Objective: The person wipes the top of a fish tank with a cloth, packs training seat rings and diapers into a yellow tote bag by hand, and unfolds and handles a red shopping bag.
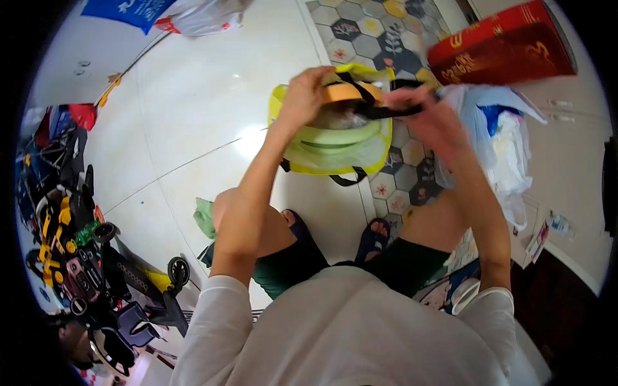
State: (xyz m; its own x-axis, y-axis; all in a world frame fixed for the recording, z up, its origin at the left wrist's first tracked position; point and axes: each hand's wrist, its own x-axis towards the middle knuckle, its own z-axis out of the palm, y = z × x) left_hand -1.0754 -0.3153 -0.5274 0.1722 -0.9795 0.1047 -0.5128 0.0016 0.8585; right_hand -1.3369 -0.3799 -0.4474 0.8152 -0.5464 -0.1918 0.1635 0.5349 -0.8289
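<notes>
A yellow-rimmed tote bag (338, 152) with pale, see-through sides stands in front of me. An orange curved object (351, 93) lies across its top, and its kind is unclear. My left hand (305, 96) is closed at the left end of this orange object, over the bag's rim. My right hand (432, 119), smeared by motion, is to the right of the bag at the end of a black strap (393, 110), with fingers that seem closed on it. A pale green rounded thing (341, 138) fills the near part of the bag.
A red box (502, 45) and a white plastic bag (508, 148) stand on the right, by pale cabinets. Patterned hexagon tiles (402, 167) border the white floor. At left are a scooter (138, 273) and several toys. More plastic bags (203, 16) lie at the top.
</notes>
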